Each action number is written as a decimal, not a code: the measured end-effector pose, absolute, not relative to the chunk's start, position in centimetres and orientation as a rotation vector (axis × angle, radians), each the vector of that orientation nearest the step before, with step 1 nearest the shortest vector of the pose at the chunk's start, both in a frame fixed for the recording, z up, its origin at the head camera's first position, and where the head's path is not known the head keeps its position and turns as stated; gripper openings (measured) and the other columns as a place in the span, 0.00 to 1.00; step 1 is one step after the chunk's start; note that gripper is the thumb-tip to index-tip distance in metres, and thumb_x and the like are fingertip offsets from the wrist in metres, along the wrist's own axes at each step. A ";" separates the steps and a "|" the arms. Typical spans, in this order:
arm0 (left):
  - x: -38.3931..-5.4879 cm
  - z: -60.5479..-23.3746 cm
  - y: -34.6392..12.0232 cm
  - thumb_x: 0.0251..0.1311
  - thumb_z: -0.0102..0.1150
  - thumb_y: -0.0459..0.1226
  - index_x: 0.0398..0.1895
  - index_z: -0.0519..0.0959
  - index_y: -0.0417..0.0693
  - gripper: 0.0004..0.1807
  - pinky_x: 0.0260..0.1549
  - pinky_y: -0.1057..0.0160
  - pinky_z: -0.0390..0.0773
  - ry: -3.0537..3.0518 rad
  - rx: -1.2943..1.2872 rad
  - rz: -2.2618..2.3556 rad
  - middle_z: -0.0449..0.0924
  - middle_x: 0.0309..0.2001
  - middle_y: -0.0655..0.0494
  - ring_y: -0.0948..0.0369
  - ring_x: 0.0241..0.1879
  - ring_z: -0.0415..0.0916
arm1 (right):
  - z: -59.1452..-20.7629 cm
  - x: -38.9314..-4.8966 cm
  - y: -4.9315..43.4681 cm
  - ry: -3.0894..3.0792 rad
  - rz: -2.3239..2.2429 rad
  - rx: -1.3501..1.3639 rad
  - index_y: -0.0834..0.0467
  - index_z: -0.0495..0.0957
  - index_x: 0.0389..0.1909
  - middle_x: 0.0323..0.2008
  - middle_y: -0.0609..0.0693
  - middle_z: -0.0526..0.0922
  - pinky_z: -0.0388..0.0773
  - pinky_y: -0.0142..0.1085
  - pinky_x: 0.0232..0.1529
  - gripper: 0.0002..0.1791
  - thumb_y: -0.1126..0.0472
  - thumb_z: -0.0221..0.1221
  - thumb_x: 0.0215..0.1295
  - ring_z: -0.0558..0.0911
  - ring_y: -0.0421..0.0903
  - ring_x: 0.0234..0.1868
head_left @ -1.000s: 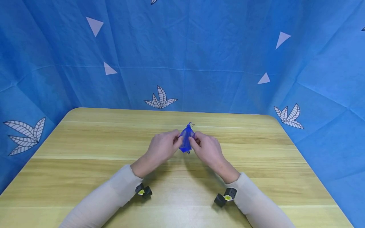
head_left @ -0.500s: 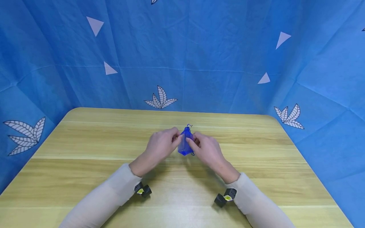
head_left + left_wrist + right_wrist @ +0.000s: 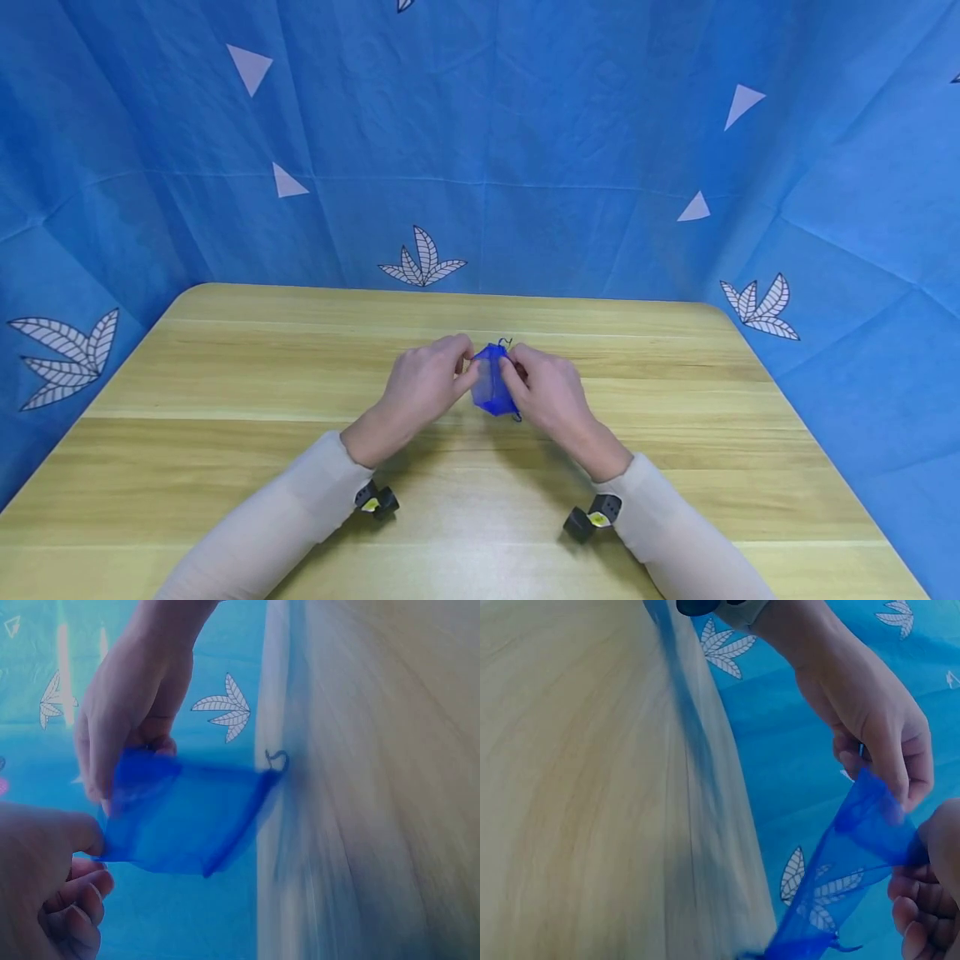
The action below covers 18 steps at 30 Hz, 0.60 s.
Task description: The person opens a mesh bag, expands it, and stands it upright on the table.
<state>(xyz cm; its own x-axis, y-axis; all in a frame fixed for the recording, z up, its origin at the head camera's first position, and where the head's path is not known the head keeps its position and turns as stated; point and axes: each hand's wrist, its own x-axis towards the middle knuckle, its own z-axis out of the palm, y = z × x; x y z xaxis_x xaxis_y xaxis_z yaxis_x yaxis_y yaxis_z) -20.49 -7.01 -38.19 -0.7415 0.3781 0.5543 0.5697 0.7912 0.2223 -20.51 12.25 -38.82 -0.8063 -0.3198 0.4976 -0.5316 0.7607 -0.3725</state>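
A small sheer blue drawstring pouch [image 3: 493, 390] hangs between both hands above the table, held close to the centre of the head view. My left hand [image 3: 426, 379] pinches its left side between thumb and index finger. On the opposite side, my right hand [image 3: 551, 390] grips the fabric with thumb and bent fingers. Thin dark cord ends stick out at the pouch's far top and lower right. In the left wrist view the see-through pouch [image 3: 199, 814] is spread flat between the fingertips. The right wrist view shows its fabric [image 3: 817, 889] stretching down from the hands.
Below the hands lies a light wood-grain table [image 3: 262, 367] with rounded far corners. Blue cloth [image 3: 570, 150] printed with white leaves and triangles hangs behind it and at both sides. A small black camera [image 3: 386, 503] is strapped at each wrist.
The pouch has shifted slightly toward me, its lower end swinging a little left and then right. It looks wider at the top now. Both hands stay nearly in place, fingers working on its edges.
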 end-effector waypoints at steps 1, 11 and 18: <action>-20.5 -38.2 -7.0 0.60 0.63 0.39 0.28 0.75 0.50 0.07 0.11 0.70 0.59 -2.479 -0.707 -0.512 0.69 0.20 0.63 0.68 0.14 0.60 | -38.9 -20.5 12.2 -2.553 0.707 0.664 0.51 0.68 0.20 0.14 0.40 0.64 0.59 0.33 0.16 0.16 0.59 0.57 0.69 0.63 0.38 0.14; -20.5 -38.1 -7.1 0.62 0.61 0.35 0.25 0.74 0.49 0.09 0.10 0.69 0.58 -2.435 -0.712 -0.518 0.66 0.18 0.62 0.67 0.13 0.59 | -38.8 -20.4 12.3 -2.556 0.666 0.645 0.52 0.76 0.26 0.18 0.40 0.73 0.64 0.32 0.17 0.09 0.59 0.61 0.66 0.67 0.37 0.16; -20.4 -38.2 -7.1 0.60 0.67 0.41 0.43 0.79 0.47 0.12 0.24 0.65 0.77 -2.445 -0.780 -0.400 0.78 0.35 0.55 0.60 0.29 0.75 | -38.8 -20.5 12.3 -2.539 0.610 0.754 0.54 0.77 0.28 0.22 0.42 0.76 0.68 0.31 0.20 0.08 0.59 0.65 0.64 0.71 0.37 0.20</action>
